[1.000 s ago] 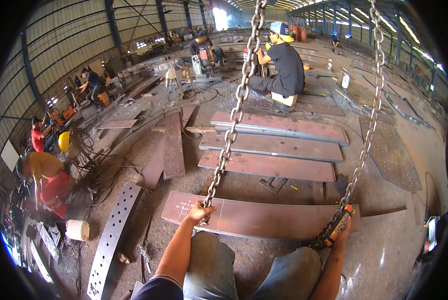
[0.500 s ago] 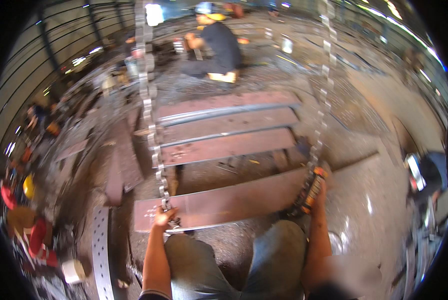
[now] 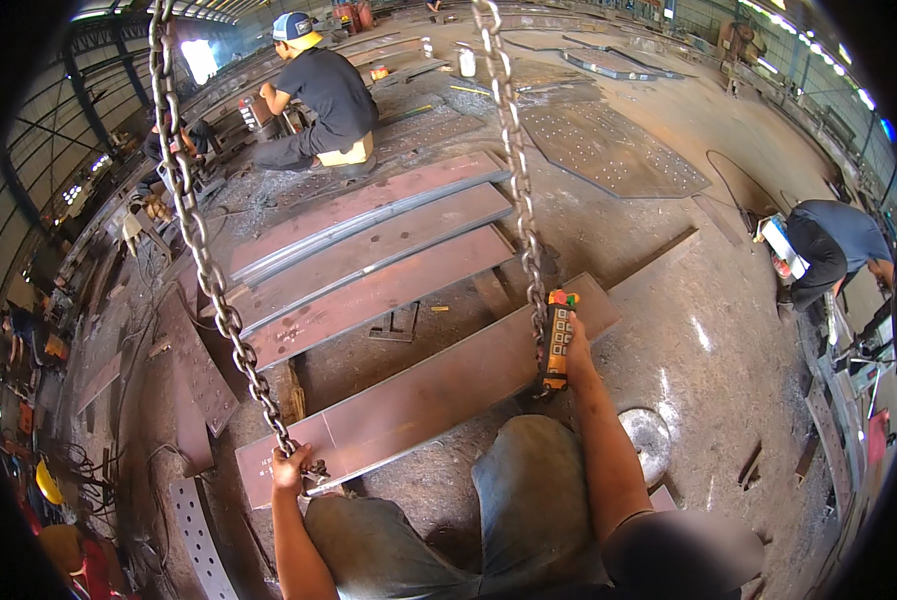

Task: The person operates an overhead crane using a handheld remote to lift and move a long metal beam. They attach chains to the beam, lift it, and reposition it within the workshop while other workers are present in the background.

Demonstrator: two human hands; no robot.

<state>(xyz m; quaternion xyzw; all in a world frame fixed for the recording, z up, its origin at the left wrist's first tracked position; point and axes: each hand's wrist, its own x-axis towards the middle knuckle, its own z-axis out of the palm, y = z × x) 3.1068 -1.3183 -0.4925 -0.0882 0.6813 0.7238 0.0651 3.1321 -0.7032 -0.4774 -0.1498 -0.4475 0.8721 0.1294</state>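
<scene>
I judge this a steadying step — left hand (image 3: 288, 472) clasped on the left chain (image 3: 230, 325), right hand (image 3: 577, 350) wrapped round a remote (image 3: 558, 345) beside the right chain (image 3: 517, 160), near plate (image 3: 418, 402) beneath — so moving next calls for even tension.

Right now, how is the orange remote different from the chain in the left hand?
The remote is boxy and orange with buttons; the chain is grey metal links. The remote is short; the chain runs past the picture's top. Both are held: the remote by the right hand, the chain by the left hand.
</scene>
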